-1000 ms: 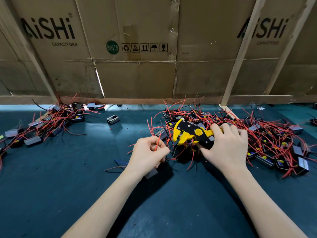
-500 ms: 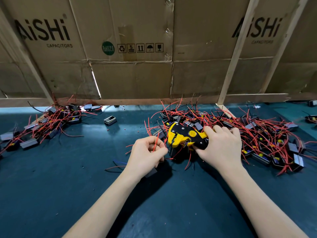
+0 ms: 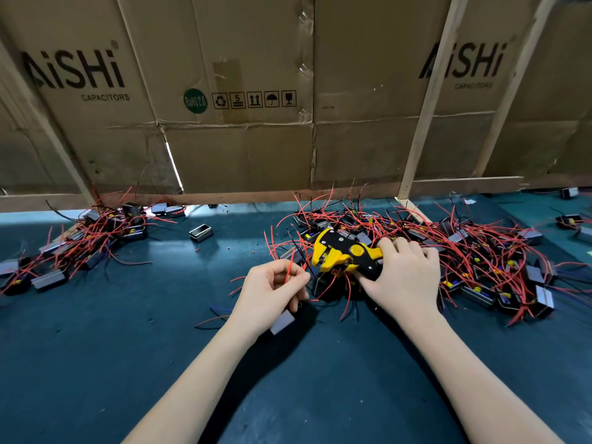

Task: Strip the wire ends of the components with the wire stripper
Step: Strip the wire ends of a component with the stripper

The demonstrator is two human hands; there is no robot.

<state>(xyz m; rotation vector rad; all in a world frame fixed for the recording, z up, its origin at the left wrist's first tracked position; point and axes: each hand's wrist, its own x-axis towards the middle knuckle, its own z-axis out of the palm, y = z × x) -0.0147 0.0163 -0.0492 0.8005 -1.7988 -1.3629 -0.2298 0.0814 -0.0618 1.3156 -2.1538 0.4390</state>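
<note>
Left hand (image 3: 270, 291) pinches a red wire (image 3: 290, 267) just left of the wire stripper (image 3: 344, 253), gripped by right hand (image 3: 403, 277). Dark green mat (image 3: 128, 363), cardboard wall (image 3: 240, 149) behind.

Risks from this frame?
1. The left hand pinches the red wire short of the wire stripper in the right hand; it may feed in crooked.
2. Loose wires from the right-hand pile lie under the tool and could snag it.

Wire stripper (image 3: 344, 253) lies between left pile (image 3: 80, 238) and right pile (image 3: 474, 251).
</note>
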